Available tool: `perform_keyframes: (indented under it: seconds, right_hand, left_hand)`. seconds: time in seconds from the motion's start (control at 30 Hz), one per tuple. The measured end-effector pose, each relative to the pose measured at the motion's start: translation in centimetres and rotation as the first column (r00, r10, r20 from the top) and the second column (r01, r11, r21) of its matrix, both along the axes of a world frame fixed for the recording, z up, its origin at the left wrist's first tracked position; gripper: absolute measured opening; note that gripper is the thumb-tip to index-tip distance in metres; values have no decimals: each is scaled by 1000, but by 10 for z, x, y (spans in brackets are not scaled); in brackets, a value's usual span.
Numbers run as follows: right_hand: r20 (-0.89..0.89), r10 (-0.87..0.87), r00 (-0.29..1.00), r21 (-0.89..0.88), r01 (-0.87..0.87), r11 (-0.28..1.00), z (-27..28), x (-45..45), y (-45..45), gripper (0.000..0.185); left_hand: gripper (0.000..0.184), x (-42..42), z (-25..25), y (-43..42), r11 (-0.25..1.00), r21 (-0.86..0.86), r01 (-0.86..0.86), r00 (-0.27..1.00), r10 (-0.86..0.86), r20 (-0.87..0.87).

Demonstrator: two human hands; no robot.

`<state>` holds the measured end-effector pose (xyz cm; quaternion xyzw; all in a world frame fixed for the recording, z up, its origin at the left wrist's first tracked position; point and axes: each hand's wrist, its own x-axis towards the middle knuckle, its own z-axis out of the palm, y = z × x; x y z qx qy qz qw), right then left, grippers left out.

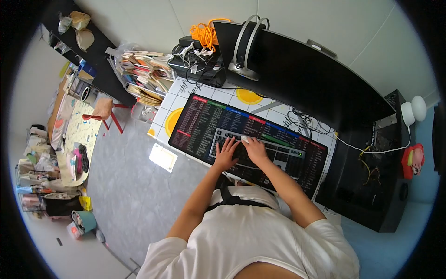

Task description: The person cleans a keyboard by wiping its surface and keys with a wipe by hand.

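Observation:
A grey and black keyboard (289, 152) lies at a slant on a large dark desk mat (197, 123) printed with rows of small text. My left hand (226, 154) rests on the keyboard's left part, palm down with its fingers spread. Just to its right, my right hand (255, 150) is over the keys with its fingers bent. Under those fingertips shows a small white wad (245, 138), perhaps tissue or cloth, pressed against the keyboard's upper edge. A green light glows at the keyboard's right end.
Behind the mat stands a wide curved monitor (306, 69) with headphones (246, 51) hung over it. A black computer case (367, 186) is on the right, with a white lamp-like device (413, 110) beside it. Stacked papers (144, 72) and an orange cable (203, 36) are at the left back.

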<state>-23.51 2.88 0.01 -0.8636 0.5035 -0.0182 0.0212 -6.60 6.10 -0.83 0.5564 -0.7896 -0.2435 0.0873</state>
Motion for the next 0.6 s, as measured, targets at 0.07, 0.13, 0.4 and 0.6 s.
perform_keyframes:
  seconds: [0.07,0.13,0.4,0.6]
  right_hand:
    - [84,3,997,-14,-2,1000,0,-7,-2,33]
    - [143,3,990,-3,-3,1000,-1,-12,-4,35]
    - [350,-267,898,237,191,953,4,-5,-8,22]
    - [402,-210,891,166,154,974,-5,3,-21,17]
  left_hand:
    - [81,0,0,-1,1000,-6,-9,1000,9,-9]
    - [82,0,-1,-1,1000,9,-2,1000,2,-8]
    - [82,-2,2,1,1000,10,-8,1000,8,4]
    - [80,-1,1,-1,1000,22,1,1000,-2,9]
